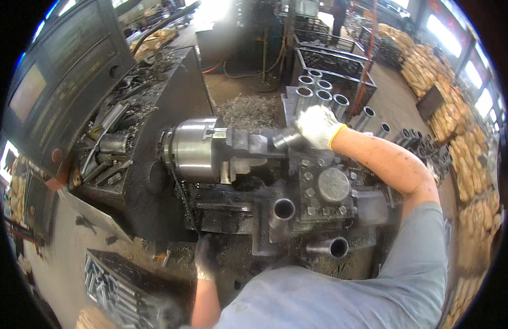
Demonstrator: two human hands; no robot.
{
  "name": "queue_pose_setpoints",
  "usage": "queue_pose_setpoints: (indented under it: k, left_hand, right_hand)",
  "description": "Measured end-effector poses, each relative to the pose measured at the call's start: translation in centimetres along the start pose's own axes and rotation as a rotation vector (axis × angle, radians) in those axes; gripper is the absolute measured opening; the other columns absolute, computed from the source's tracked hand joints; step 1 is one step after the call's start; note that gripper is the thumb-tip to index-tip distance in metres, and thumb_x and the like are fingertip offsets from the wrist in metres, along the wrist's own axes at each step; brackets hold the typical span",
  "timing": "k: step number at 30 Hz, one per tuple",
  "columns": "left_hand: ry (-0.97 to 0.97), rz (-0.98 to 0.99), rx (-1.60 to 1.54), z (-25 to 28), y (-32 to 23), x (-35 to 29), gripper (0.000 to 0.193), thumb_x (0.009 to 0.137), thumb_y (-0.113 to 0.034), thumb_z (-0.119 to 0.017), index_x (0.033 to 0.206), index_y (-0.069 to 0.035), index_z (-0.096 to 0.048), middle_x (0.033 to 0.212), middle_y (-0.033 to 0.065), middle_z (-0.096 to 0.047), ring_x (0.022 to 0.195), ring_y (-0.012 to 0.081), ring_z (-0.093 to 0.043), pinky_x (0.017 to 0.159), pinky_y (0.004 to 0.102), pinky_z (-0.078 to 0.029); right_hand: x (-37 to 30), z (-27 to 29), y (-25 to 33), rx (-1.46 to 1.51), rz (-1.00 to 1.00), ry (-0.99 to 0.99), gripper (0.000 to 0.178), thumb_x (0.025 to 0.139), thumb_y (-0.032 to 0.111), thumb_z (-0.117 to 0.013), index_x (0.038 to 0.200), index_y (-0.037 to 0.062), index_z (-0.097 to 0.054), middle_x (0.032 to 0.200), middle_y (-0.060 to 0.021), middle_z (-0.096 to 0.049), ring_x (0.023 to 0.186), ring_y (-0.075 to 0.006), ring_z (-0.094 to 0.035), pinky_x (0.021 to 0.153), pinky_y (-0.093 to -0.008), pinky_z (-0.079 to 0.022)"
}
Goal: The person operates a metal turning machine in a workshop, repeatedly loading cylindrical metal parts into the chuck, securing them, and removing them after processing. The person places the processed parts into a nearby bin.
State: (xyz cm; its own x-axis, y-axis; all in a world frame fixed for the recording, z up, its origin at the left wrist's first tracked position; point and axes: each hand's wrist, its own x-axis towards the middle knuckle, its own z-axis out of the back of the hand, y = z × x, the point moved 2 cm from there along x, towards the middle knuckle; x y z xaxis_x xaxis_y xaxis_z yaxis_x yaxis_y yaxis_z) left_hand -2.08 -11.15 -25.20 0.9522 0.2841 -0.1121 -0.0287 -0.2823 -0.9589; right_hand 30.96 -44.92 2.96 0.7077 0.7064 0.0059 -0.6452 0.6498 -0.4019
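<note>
White-gloved, my right hand (318, 127) grasps a metal cylinder (287, 138) just beside the chuck (196, 151). I can't tell whether my left hand (206, 256), low at the lathe (180, 82), holds anything. Between them juts the tool post (333, 185), 2 loose tubes (280, 215) near it; 6 upright tubes (323, 97) crowd behind.

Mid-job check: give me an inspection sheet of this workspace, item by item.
Surface: lathe bed dark and grimy.
Job's things: metal tube in the right hand, beside the chuck; one upright tube and one tilted tube near the tool post.
Clutter: metal shavings behind the chuck; loose parts on the headstock.
Hands: both gloved; right grips the tube; left hand by a dark lever's lower end, grip unclear.
Cables: orange line on the floor, cable or hose unclear.
Surroundings: stacked bundles, dark crates.
</note>
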Motion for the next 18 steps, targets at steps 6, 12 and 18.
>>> queue_pose_setpoints:
  k: [6,12,18]
  left_hand:
    - [-0.444,0.343,-0.255,6.1,5.7,-5.0,0.050,0.105,-0.042,-0.063,0.141,-0.008,-0.062,0.133,0.0108,-0.068,0.120,0.0302,-0.065,0.100,0.0471,-0.054]
    - [-0.447,0.500,-0.399,11.3,9.9,-6.4,0.055,0.104,-0.047,-0.063,0.147,-0.013,-0.060,0.127,0.0138,-0.071,0.117,0.0365,-0.066,0.100,0.0520,-0.052]
    - [-0.700,0.392,-0.230,18.0,10.9,-3.9,0.053,0.104,-0.051,-0.060,0.144,-0.017,-0.065,0.110,0.0083,-0.073,0.100,0.0307,-0.068,0.089,0.0497,-0.054]
  right_hand:
    - [3.6,-8.0,0.6,0.516,0.040,0.339,0.054,0.070,0.034,-0.083,0.113,0.0036,-0.073,0.101,-0.0223,-0.078,0.095,-0.0392,-0.076,0.083,-0.0467,-0.060]
    - [4.1,-8.5,2.1,0.897,-0.060,0.635,0.074,0.064,0.041,-0.089,0.123,-0.0014,-0.071,0.108,-0.0219,-0.079,0.100,-0.0339,-0.076,0.087,-0.0443,-0.059]
    - [4.5,-7.5,4.2,0.615,-0.045,0.561,0.074,0.070,0.042,-0.085,0.128,-0.0003,-0.069,0.114,-0.0265,-0.076,0.108,-0.0392,-0.075,0.090,-0.0471,-0.059]
